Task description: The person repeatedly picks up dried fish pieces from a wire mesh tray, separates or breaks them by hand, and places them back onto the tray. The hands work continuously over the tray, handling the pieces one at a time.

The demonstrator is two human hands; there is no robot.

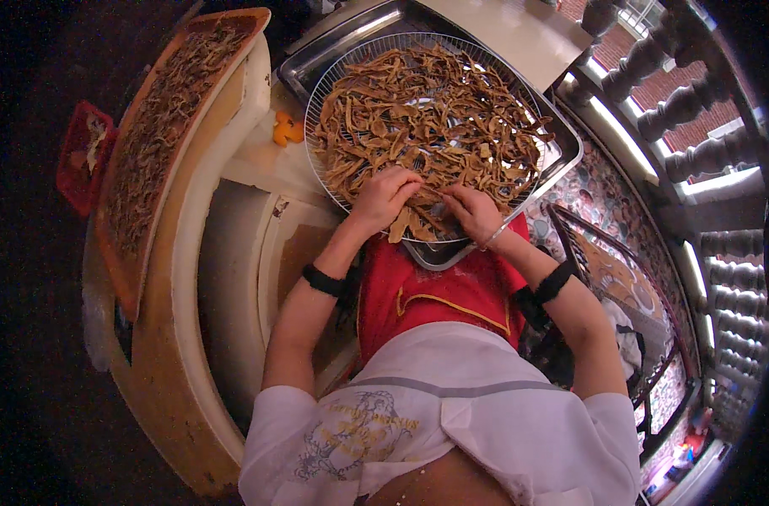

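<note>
Brown dried strips [401,101], curled and leathery, cover a round wire rack [314,152]. The rack rests on a rectangular metal tray [561,160] in front of me. At the rack's near edge, my left hand [387,198] is closed with thumb and fingertips pinched together on a strip. Just right of it, my right hand [474,212] is closed too, its fingertips at the same strip's other end. The strip between them is partly hidden by my fingers. Several strips hang over the near rim below my hands.
On the left, a long orange tray [161,139] of thin shredded strips lies on a curved counter [233,160]. Beyond it is a red basket [85,160] with scraps. An orange object [287,128] lies left of the rack. A wooden chair [612,261] and a baluster railing [688,110] stand right.
</note>
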